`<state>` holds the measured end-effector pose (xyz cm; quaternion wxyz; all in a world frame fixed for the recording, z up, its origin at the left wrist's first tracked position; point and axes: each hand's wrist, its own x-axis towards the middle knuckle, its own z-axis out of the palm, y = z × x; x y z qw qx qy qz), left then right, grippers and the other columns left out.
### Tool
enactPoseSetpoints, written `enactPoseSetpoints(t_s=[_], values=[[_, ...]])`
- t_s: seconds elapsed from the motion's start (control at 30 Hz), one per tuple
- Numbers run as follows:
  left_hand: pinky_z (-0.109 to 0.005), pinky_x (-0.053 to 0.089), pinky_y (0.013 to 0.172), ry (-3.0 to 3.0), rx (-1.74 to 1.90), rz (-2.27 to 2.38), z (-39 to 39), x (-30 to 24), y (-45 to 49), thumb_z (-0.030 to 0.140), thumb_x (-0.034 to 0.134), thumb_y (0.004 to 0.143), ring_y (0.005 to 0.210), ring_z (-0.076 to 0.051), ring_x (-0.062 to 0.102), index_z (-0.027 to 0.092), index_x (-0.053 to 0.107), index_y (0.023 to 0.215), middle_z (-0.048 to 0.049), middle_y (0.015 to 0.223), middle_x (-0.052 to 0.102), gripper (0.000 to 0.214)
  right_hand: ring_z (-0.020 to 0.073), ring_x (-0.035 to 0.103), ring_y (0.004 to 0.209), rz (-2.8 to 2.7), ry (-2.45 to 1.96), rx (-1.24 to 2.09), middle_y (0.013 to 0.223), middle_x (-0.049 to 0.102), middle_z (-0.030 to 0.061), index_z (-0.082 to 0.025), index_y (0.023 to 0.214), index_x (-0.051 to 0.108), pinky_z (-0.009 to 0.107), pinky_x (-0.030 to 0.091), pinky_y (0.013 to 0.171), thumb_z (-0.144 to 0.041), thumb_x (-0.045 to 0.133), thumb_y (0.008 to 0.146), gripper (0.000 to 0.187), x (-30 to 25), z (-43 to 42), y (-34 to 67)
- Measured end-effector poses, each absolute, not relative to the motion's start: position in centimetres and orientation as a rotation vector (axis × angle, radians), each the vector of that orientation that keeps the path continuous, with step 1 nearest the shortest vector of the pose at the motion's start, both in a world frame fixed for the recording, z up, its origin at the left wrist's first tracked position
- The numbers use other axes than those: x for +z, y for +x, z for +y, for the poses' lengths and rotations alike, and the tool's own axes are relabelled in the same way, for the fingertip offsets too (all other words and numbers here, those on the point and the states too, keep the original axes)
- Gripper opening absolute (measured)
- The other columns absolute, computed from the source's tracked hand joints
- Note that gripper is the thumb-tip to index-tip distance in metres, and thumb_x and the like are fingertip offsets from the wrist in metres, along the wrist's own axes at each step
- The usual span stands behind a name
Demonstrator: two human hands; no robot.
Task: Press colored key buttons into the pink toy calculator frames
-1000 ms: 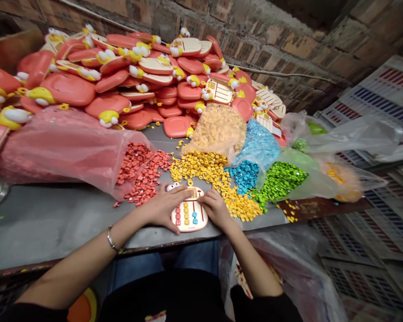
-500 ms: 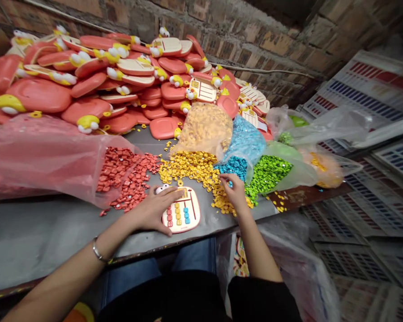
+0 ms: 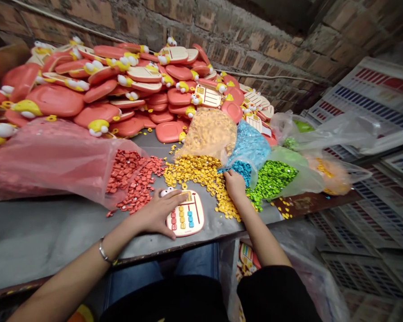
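Observation:
My left hand [image 3: 159,212] lies over the left edge of a cream toy panel [image 3: 195,226], thumb at the near side and fingers across the top, holding it flat on the table. Columns of red, yellow and blue buttons sit on the panel, beside a bare slot at its right. At the border of the blue button pile [image 3: 242,171] and the yellow button pile [image 3: 201,172], my right hand [image 3: 235,185] reaches in with its fingers bent together. Whatever its fingertips pinch is hidden.
A red button heap [image 3: 134,181] spills from a plastic bag at left, and green buttons [image 3: 273,176] spill at right. Behind rises a stack of red-backed toy panels [image 3: 57,99] against a brick wall. The table's front edge [image 3: 137,256] runs near my lap.
My right hand has dipped into the near-left edge of the blue buttons, its fingers drawn closer together. My left hand stays on the panel. The whole view has shifted slightly.

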<state>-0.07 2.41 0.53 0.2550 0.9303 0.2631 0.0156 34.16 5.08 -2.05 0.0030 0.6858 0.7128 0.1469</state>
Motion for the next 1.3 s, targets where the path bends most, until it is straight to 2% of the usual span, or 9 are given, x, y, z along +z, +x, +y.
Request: enactPoseSetpoints(t_s=[0.23,0.33,0.43,0.53,0.67,0.87,0.97,1.17,1.3], values=[[-0.057,0.006,0.109,2.516,0.044,0.711,2.4,0.5,-0.1,0.068,0.067,0.067,0.144,-0.037,0.019,0.028,0.016,0.152,-0.0132,0.158,0.023,0.106,0.0203,0.057,0.079,2.493,2.37,0.355,0.091,0.062,0.0098,-0.016,0.086,0.063,0.029,0.04,0.071,-0.011,0.048,0.086,0.017,0.1,3.3,33.2],[-0.058,0.007,0.109,2.517,0.043,0.711,2.4,0.7,-0.1,0.067,0.068,0.068,0.144,-0.037,0.019,0.027,0.017,0.151,-0.0136,0.158,0.022,0.106,0.0205,0.058,0.086,2.929,2.369,0.035,0.093,0.06,0.0073,-0.019,0.09,0.062,0.03,0.045,0.078,-0.014,0.051,0.086,0.013,1.4,1.3,31.0],[-0.058,0.008,0.109,2.519,0.042,0.719,2.4,0.7,-0.1,0.066,0.068,0.068,0.144,-0.036,0.019,0.026,0.017,0.152,-0.0136,0.158,0.022,0.106,0.0194,0.06,0.089,3.176,2.101,-0.409,0.093,0.062,0.0057,-0.021,0.091,0.064,0.031,0.048,0.079,-0.016,0.054,0.088,0.011,1.5,0.0,27.6],[-0.057,0.008,0.11,2.522,0.056,0.712,2.4,0.5,-0.1,0.067,0.068,0.068,0.144,-0.037,0.019,0.027,0.014,0.153,-0.0132,0.158,0.023,0.108,0.0185,0.06,0.087,3.197,1.905,-0.625,0.094,0.063,0.0063,-0.021,0.09,0.067,0.031,0.049,0.077,-0.018,0.053,0.091,0.013,0.3,0.0,24.9],[-0.057,0.006,0.11,2.517,0.064,0.702,2.5,0.1,-0.2,0.067,0.069,0.067,0.144,-0.037,0.019,0.027,0.015,0.153,-0.0132,0.158,0.023,0.109,0.02,0.059,0.086,3.171,1.977,-0.631,0.089,0.065,0.0065,-0.02,0.084,0.069,0.034,0.048,0.079,-0.019,0.056,0.091,0.014,-1.3,1.1,23.7],[-0.055,0.006,0.11,2.51,0.105,0.678,2.5,0.1,-0.2,0.068,0.068,0.067,0.144,-0.036,0.019,0.028,0.012,0.153,-0.0114,0.158,0.022,0.11,0.021,0.06,0.084,3.146,2.035,-0.884,0.083,0.067,0.005,-0.021,0.079,0.069,0.036,0.048,0.078,-0.021,0.063,0.087,0.009,-1.2,0.1,24.3],[-0.055,0.008,0.11,2.51,0.111,0.671,2.5,0.1,-0.2,0.067,0.067,0.068,0.144,-0.035,0.019,0.03,0.011,0.152,-0.01,0.158,0.023,0.109,0.0215,0.062,0.084,3.103,2.053,-0.986,0.084,0.069,0.0049,-0.022,0.086,0.07,0.037,0.048,0.078,-0.025,0.065,0.086,0.006,-1.3,-0.9,24.2],[-0.056,0.009,0.109,2.513,0.068,0.699,2.5,0.3,-0.1,0.066,0.068,0.068,0.143,-0.036,0.02,0.031,0.011,0.152,-0.0108,0.157,0.026,0.108,0.0211,0.063,0.094,3.065,1.875,-1.171,0.103,0.071,0.0057,-0.025,0.113,0.068,0.036,0.049,0.084,-0.029,0.067,0.085,0.028,-1.1,-1.0,23.4],[-0.055,0.009,0.109,2.519,0.036,0.698,2.5,0.6,0.0,0.067,0.066,0.07,0.144,-0.035,0.019,0.03,0.009,0.153,-0.0114,0.157,0.025,0.107,0.0204,0.064,0.095,3.004,1.882,-1.304,0.1,0.071,0.0055,-0.024,0.117,0.066,0.036,0.049,0.086,-0.035,0.065,0.087,0.031,0.0,-1.8,25.6]])
